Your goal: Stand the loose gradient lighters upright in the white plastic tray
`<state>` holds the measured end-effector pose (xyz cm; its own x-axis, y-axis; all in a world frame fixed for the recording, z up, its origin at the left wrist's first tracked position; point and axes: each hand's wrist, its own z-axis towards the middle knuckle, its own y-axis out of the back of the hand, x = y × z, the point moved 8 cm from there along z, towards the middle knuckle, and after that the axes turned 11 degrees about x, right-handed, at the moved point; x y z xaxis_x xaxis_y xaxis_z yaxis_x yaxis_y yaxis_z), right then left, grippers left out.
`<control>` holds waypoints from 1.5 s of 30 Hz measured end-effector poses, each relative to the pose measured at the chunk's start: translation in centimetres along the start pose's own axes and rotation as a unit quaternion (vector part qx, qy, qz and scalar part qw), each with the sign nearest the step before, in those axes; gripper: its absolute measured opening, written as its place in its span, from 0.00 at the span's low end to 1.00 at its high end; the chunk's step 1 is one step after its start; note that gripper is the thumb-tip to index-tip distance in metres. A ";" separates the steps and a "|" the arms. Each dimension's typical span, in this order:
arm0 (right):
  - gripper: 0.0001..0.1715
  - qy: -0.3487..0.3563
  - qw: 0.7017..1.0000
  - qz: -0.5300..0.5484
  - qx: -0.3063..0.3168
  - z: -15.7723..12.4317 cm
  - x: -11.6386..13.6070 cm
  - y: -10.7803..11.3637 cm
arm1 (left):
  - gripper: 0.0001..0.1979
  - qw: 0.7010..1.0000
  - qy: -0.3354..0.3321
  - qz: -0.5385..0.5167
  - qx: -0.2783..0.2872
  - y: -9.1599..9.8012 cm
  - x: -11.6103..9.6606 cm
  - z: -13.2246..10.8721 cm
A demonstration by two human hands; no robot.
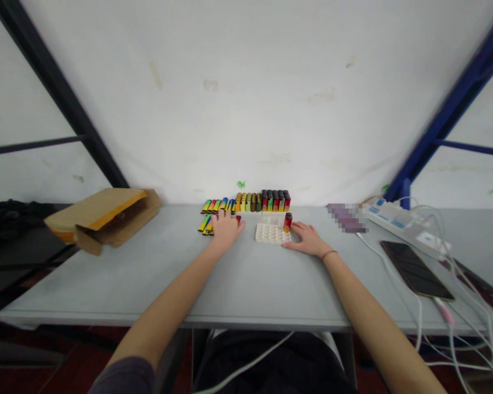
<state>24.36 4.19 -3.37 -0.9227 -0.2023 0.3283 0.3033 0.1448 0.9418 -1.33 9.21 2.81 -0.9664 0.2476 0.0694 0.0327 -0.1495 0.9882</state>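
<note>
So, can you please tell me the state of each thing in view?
Left hand, open, palm down.
Right hand, open, flat on the grey table.
Red lighter, upright on the white tray.
Loose lighters, lying flat.
Lighter row, standing upright.
Cardboard envelope, flap open.
Phone, screen dark.

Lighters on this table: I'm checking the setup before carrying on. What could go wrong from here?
The standing lighter on the white tray is close to the right hand, so a small bump could tip it over. The left hand is right by the loose lighters, and could push them out of line or into the upright row.
</note>
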 end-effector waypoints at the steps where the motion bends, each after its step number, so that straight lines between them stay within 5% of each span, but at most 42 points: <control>1: 0.48 -0.001 1.000 0.001 0.001 0.0 0.0 0.0 | 0.21 1.000 -0.002 -0.002 0.011 0.0 -0.3 0.2; 8: 0.48 0.000 1.000 -0.003 0.004 0.1 0.1 0.0 | 0.17 0.994 -0.015 -0.055 0.091 -1.9 -1.4 1.0; 13: 0.47 0.003 1.000 -0.004 0.006 0.0 0.1 0.0 | 0.13 0.966 -0.045 -0.250 0.042 -2.5 -0.8 1.0; 15: 0.47 0.004 1.000 -0.005 0.004 0.0 0.1 0.1 | 0.10 0.913 -0.042 -0.404 0.042 -2.7 -0.5 1.0; 18: 0.46 0.008 1.000 -0.007 -0.001 -0.1 -0.1 0.1 | 0.03 0.785 -0.019 -0.615 0.070 -3.2 -0.6 0.8; 21: 0.46 0.006 1.000 -0.008 -0.005 -0.1 -0.2 0.2 | 0.04 0.679 -0.005 -0.727 0.100 -3.5 -1.9 0.3; 24: 0.46 0.005 1.000 -0.009 -0.006 -0.1 -0.2 0.2 | 0.16 0.609 -0.004 -0.780 0.144 -3.9 -3.8 -0.3; 28: 0.45 -0.001 1.000 -0.013 -0.008 -0.1 -0.2 0.1 | 0.23 0.553 -0.009 -0.823 0.133 -4.0 -5.1 -1.0; 32: 0.46 -0.006 1.000 -0.013 -0.005 0.0 -0.3 0.0 | 0.25 0.524 0.009 -0.841 0.136 -4.5 -5.4 -1.3; 45: 0.47 0.003 1.000 -0.019 -0.007 0.1 -0.4 0.0 | 0.22 0.530 0.112 -0.837 0.077 -5.8 -3.6 -1.7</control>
<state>24.69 4.38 -3.48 -0.9320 -0.2129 0.2934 0.2722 0.1233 0.9543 1.53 7.61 -3.40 0.3206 -0.2133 -0.9229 -0.9145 0.1844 -0.3603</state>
